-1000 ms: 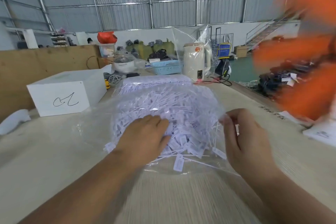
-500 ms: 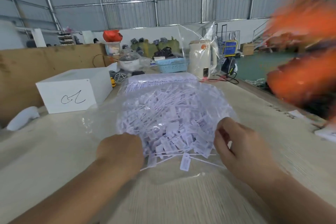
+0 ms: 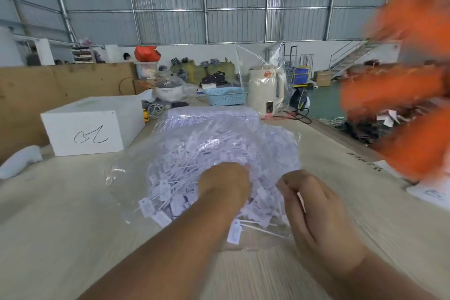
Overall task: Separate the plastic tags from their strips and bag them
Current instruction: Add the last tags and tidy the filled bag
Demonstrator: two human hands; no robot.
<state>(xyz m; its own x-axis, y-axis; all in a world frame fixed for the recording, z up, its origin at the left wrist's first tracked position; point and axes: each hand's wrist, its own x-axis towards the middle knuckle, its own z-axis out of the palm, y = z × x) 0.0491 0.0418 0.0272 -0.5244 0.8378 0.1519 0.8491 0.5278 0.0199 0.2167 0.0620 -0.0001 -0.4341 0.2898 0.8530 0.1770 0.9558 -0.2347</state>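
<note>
A clear plastic bag (image 3: 121,178) lies on the pale wooden table (image 3: 60,226), stuffed with a heap of white plastic tags (image 3: 219,143). My left hand (image 3: 224,185) is dug into the near side of the heap, fingers curled down among the tags. My right hand (image 3: 314,207) sits at the heap's right edge, its curled fingers pinching the bag's plastic. One tag on a thin strip (image 3: 234,231) pokes out at the front between my hands. A flat bundle of tag strips (image 3: 211,114) lies behind the heap.
A white box (image 3: 85,134) with a scrawl stands at the left, and a white lump (image 3: 19,161) lies beside it. A cream kettle (image 3: 265,90) and blue basket (image 3: 225,96) stand at the back. A blurred orange shape (image 3: 401,95) fills the right side, above papers (image 3: 433,195).
My left hand has moved right from the bag's near left edge into the middle of the heap. My right hand has drawn in closer to it, with fingers more curled.
</note>
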